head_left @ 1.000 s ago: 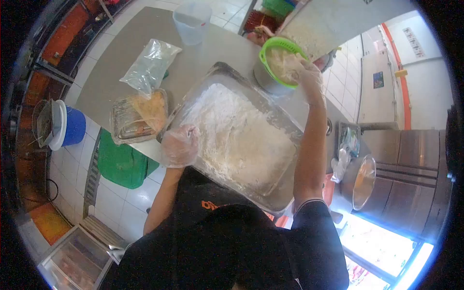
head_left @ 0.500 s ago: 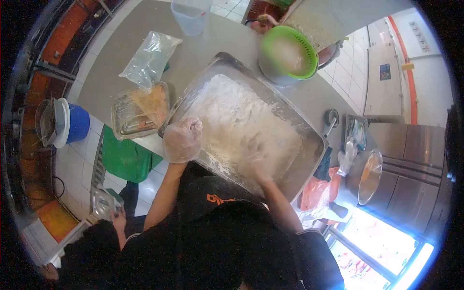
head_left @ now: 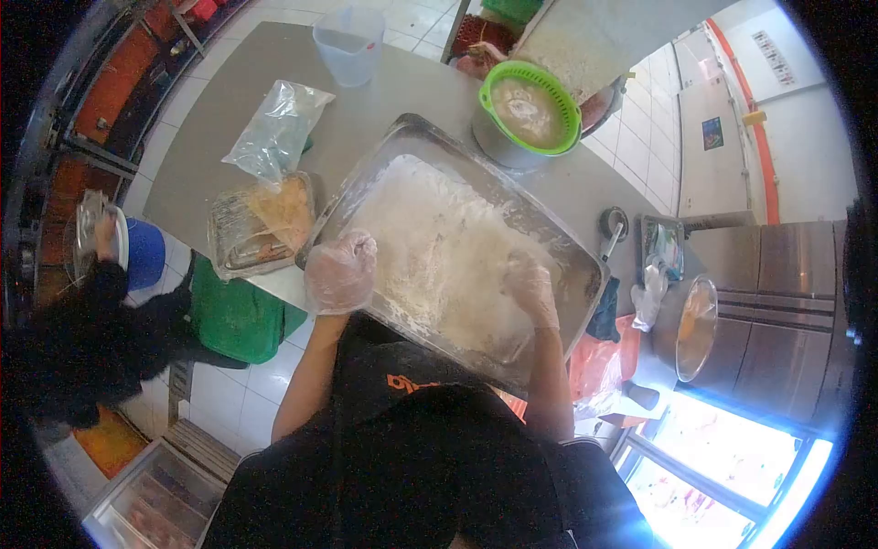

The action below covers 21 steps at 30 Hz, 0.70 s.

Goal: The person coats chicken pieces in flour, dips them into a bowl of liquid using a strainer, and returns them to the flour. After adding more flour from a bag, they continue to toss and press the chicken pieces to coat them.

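The person's two hands are apart, both in clear, crinkled plastic gloves. The left hand [head_left: 340,273], fingers curled, is at the steel tray's edge at 9 o'clock from the tray's middle; whether it grips the rim cannot be told. The right hand [head_left: 530,285], bent downward, is at the white flour [head_left: 430,247] near 4 o'clock; its fingertips are unclear, so whether they are closed on anything cannot be told.

The rectangular steel tray [head_left: 578,274] lies askew on a smooth grey table [head_left: 402,87], dusty along its walls, its flour powdery and uneven. At 1 o'clock a bright green slotted colander [head_left: 573,110] with pale, wet-looking contents sits in a round metal pot [head_left: 505,145]. A translucent pitcher [head_left: 349,50] stands at 11, a glossy clear bag [head_left: 279,128] lies at 10, and a clear plastic box [head_left: 247,229] at 9, partly under orange-tinted film.

Beyond are white floor tiles [head_left: 215,403], a green tub [head_left: 238,316] and, at 9, a blue bucket [head_left: 146,254] beside a dark-clothed person [head_left: 101,320]. A round steel bowl [head_left: 686,343] sits between 3 and 4.

Orange lettering [head_left: 412,382] on black cloth near 6 is partly hidden; a wall sign [head_left: 776,59] at 2 is too small to read.
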{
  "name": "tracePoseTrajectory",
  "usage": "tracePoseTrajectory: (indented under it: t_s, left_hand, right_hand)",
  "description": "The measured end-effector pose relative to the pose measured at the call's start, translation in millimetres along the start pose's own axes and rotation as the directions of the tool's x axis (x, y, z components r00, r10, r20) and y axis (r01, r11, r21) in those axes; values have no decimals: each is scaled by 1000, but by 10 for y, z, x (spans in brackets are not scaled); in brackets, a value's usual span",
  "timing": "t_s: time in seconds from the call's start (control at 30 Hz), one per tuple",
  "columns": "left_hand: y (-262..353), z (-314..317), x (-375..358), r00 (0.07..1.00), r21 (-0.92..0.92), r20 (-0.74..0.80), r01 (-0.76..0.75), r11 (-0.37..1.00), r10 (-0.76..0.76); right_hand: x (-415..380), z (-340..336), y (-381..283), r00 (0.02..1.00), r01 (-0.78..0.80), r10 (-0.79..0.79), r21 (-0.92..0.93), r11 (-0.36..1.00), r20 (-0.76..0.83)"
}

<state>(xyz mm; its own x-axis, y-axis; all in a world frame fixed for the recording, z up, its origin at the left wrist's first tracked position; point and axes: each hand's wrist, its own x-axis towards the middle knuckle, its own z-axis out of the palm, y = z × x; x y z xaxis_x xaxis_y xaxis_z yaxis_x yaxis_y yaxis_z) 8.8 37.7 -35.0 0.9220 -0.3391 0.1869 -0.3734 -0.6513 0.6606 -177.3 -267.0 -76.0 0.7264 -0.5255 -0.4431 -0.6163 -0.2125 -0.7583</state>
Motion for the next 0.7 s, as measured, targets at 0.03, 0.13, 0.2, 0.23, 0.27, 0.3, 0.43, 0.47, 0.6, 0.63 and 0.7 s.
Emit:
tracePoseTrajectory:
  t_s: [0.03, 0.13, 0.2, 0.23, 0.27, 0.3, 0.43, 0.47, 0.6, 0.63, 0.7]
  left_hand:
    - [-5, -17, -13, 1000, -1, -8, 0, 1000, 0]
    - [-83, 36, -25, 1000, 30, -18, -9, 1000, 9]
    - [-112, 48, -36, 999, 41, -21, -32, 999, 33]
    - [-120, 56, -39, 999, 47, -25, -46, 998, 47]
    - [-179, 87, -48, 994, 64, -23, -109, 992, 111]
    - [-275, 128, -63, 984, 81, -22, -174, 981, 176]
    - [-158, 72, -107, 995, 269, -4, -99, 958, 104]
    - [-266, 166, -102, 986, 314, -19, -152, 937, 166]
    - [-53, 1, -54, 995, 136, -58, -70, 988, 78]
    - [-44, -4, -51, 992, 108, -87, -77, 991, 86]
    - [-91, 24, -32, 990, 72, -94, -94, 993, 101]
  right_hand:
    - [-2, -7, -10, 996, 29, -38, -107, 994, -85]
    - [70, -60, 41, 945, 140, -234, -363, 921, -228]
    - [176, -77, 169, 892, 289, -405, -438, 851, -198]
    - [156, -82, 91, 939, 177, -264, -351, 919, -219]
    - [117, -92, 21, 967, 56, -117, -259, 964, -226]
    - [70, -96, -120, 975, -67, 30, -165, 984, -220]
    - [552, 73, 589, 734, 423, -653, -629, 653, -184]
    - [592, 111, 631, 509, 534, -849, -721, 442, -143]
    - [473, 238, 607, 934, 250, -342, -490, 835, -106]
    - [481, 250, 552, 941, 208, -317, -537, 817, -117]
    - [497, 269, 471, 944, 158, -297, -597, 786, -142]
